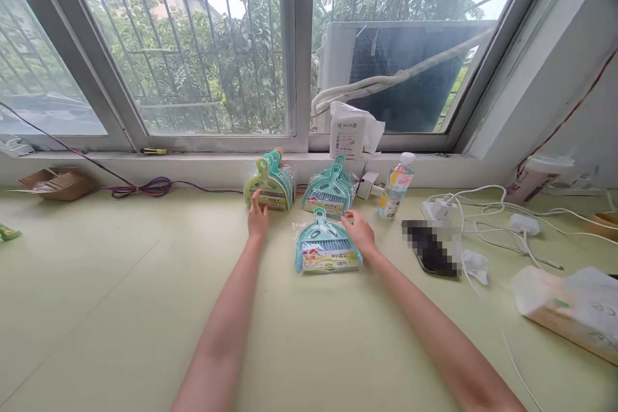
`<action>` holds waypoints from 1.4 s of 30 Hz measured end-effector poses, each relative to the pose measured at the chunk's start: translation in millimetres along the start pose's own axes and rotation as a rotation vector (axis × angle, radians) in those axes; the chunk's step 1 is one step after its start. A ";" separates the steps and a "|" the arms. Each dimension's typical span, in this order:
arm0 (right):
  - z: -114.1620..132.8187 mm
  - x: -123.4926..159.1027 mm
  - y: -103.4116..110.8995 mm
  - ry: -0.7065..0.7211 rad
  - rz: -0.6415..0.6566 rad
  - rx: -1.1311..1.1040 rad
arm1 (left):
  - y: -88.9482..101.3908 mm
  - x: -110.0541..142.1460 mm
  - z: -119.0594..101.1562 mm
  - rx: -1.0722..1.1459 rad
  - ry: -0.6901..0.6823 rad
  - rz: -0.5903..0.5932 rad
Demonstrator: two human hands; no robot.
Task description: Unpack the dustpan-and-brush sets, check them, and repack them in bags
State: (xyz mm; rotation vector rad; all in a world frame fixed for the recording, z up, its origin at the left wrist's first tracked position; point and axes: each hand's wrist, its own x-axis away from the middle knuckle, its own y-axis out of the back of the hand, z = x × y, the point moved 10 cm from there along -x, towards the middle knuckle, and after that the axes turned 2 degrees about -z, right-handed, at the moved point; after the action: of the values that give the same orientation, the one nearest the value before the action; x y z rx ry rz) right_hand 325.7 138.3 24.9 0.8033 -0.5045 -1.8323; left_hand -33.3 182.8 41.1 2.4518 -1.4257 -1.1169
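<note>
My left hand point(258, 220) reaches to the lower front of a green dustpan-and-brush set point(268, 194), its fingers apart and touching or very near the wrapper. That set leans at the front of a row, with teal ones behind it. Before me, a light blue dustpan-and-brush set point(328, 248) in clear wrapping lies on the table, brush and printed card facing up. At its upper right edge is my right hand point(360, 232), fingers spread and slightly bent. Just beyond stands another group of teal dustpan-and-brush sets point(333, 190) against the sill.
A drink bottle point(396, 185), a phone point(431, 248), white cables with chargers point(441, 207) and a tissue pack point(570, 309) are on the right. A white package point(348, 132) leans at the window. Left are a cardboard box point(60, 183), coiled wire point(145, 188) and a screwdriver point(154, 151).
</note>
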 end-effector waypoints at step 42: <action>15.1 95.3 -14.0 -0.281 0.312 -1.105 | -21.9 120.5 -42.5 0.813 0.608 0.502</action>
State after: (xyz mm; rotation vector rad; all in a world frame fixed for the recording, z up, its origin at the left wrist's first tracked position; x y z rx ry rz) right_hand 282.0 55.5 -2.0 -0.2728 0.2368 -1.5928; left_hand 44.9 89.1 -2.7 2.2382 -2.3113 0.3681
